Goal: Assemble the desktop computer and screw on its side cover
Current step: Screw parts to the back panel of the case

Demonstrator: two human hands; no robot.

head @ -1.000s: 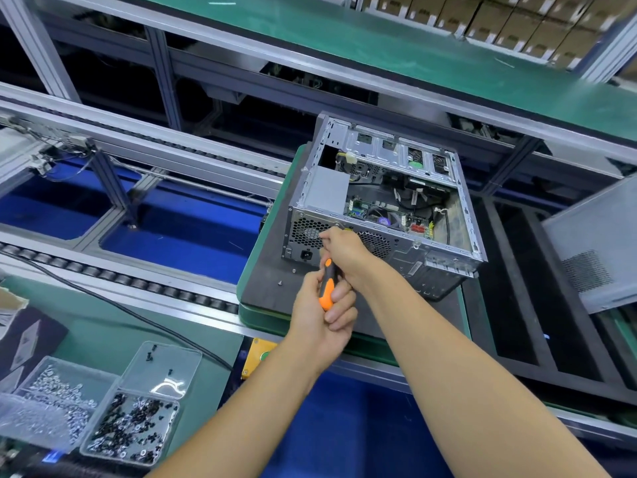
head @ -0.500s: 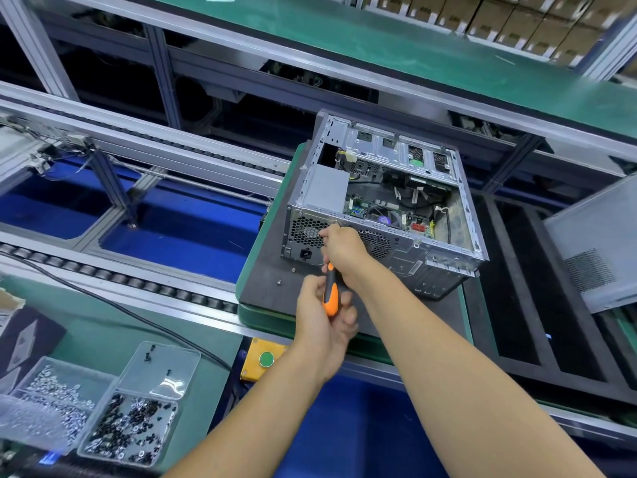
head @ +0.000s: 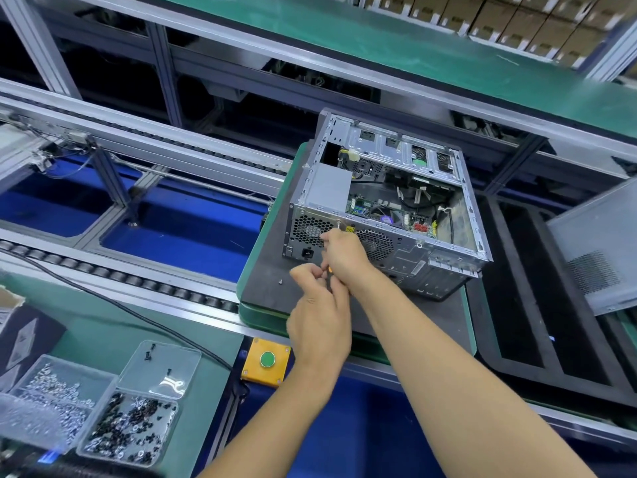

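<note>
Green-topped worktop (head: 103,326) occupies the near left; a grey roller conveyor line (head: 144,281) runs across beyond it, left to right.

Dark grey pallet with green edge (head: 265,270) sits on the conveyor at centre. On it lies the open grey metal desktop computer case (head: 389,201), open side up, rear panel facing near. Motherboard, cables and grey power supply box are visible inside.

Grey perforated metal side cover (head: 596,246) lies at far right, well apart from the case, not fitted.

Clear plastic screw trays (head: 86,401) rest on the near left of the worktop, holding silver and black screws. One compartment lid lies open with a few black screws on it.

Yellow box with green push button (head: 267,361) is mounted at the conveyor's near edge, just below the pallet.

Right hand (head: 344,257) is at the rear panel of the case, fingers curled, near the power supply grille; what the fingertips pinch cannot be told. Left hand (head: 319,319) sits just near of it, fingers wrapped round the orange-and-black screwdriver (head: 329,277), mostly hidden. The two hands are touching.

One small loose screw (head: 281,281) lies on the pallet, left of the hands.
</note>
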